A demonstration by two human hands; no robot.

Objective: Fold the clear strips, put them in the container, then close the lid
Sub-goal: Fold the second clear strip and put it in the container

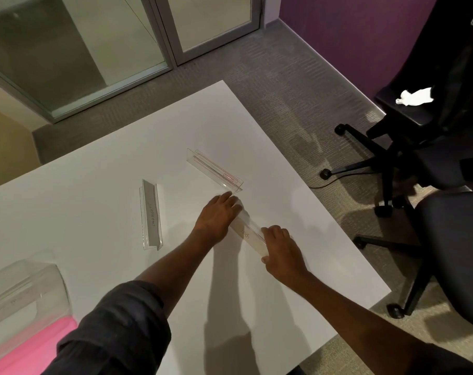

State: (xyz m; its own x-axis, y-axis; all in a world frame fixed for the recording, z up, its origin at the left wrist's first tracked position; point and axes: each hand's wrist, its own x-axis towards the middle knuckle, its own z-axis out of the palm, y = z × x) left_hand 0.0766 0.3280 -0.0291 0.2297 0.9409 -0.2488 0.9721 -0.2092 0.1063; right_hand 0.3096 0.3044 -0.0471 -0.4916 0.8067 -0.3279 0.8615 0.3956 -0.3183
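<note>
Three clear strips lie on the white table (94, 171). My left hand (219, 213) presses flat on the far end of one clear strip (248, 231), and my right hand (280, 251) grips its near end. A second clear strip (151, 215) with a grey insert lies to the left, free of both hands. The third clear strip (215, 169), with red lines, lies just beyond my left fingertips. The clear container (24, 293) stands at the near left table edge with a pink part under it; whether its lid is open I cannot tell.
Two black office chairs (433, 147) stand on the carpet to the right of the table, the far one with a white cloth (415, 97) on its seat. Glass doors are beyond the table's far edge.
</note>
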